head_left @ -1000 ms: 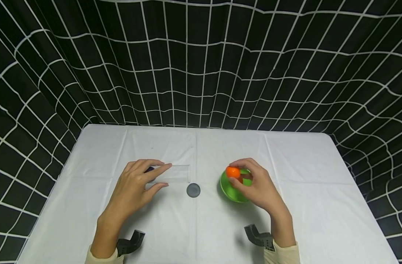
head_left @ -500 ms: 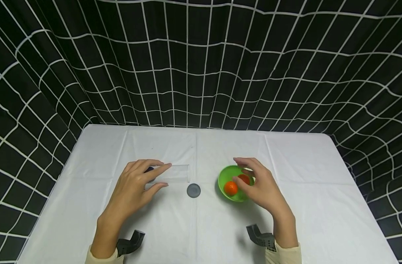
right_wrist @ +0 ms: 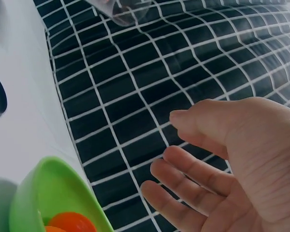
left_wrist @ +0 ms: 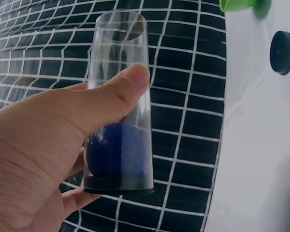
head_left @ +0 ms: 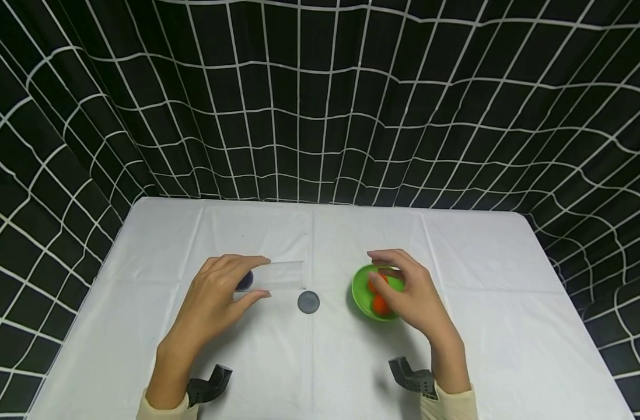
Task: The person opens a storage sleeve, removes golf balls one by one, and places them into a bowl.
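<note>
My left hand (head_left: 214, 300) grips a clear plastic tube (head_left: 284, 275) lying crosswise in the head view, its mouth toward the right. A dark blue ball (left_wrist: 118, 151) sits at the tube's dark base, as the left wrist view shows. Over a green bowl (head_left: 359, 287), my right hand (head_left: 415, 294) hovers with fingers and thumb apart, holding nothing. Inside the bowl are two orange balls; one orange ball (head_left: 381, 305) lies nearer me, the other is partly covered by my thumb.
A round dark grey cap (head_left: 308, 302) lies flat on the white-covered table (head_left: 320, 361) between tube and bowl. Black curtains (head_left: 320, 105) with a white grid stand behind the table and along both sides.
My right hand has let go of an orange ball, which dropped into the bowl; the balls there have since shifted. The left hand's fingers moved slightly on the tube, showing more of the blue ball.
</note>
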{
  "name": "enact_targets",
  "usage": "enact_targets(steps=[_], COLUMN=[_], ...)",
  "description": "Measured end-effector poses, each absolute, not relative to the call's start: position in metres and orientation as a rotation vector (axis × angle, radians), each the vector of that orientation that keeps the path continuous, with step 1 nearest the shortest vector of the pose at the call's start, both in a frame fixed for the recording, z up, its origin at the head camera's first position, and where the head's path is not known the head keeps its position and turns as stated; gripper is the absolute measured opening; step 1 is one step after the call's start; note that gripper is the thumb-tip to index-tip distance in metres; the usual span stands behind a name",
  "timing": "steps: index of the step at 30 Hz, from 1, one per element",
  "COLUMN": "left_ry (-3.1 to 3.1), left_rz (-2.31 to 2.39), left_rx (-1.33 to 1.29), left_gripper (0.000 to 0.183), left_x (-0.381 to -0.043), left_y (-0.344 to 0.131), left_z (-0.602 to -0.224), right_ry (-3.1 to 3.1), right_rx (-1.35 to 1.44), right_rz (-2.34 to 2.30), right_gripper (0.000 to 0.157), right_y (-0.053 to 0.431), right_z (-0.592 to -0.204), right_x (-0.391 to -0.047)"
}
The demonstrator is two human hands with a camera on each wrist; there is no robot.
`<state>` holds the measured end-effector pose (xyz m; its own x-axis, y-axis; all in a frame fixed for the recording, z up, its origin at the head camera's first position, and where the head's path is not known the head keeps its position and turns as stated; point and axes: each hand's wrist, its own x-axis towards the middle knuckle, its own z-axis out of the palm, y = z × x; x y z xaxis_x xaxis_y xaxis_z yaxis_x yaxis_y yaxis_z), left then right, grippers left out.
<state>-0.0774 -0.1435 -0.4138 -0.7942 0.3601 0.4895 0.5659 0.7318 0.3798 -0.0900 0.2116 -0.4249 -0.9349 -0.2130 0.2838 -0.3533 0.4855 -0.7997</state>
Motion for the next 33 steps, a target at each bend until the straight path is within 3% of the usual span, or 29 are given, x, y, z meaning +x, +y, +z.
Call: enact_targets(steps=[13,23,33], left_ry=[-2.522,-2.506,-2.531], left_rz=[-0.704,-0.638,-0.611], left_rx=[-0.771,-0.81,-0.79], left_gripper=[0.045,0.047,0.044], left_x=[-0.076,-0.072,-0.072], left_y=[-0.142,-0.134,-0.137], left_z=[-0.412,-0.41,-0.406], right_ry=[-2.563,-2.478,-2.457], right_rx=[0.529,0.511,0.509], right_rz=[1.594,2.056,2.172], right_gripper=[0.03,0.036,0.04], right_y=[0.18,0.148,0.135], right_z=[-0.43,-0.437,-0.445], right_x=[-0.09,-0.09,-0.09])
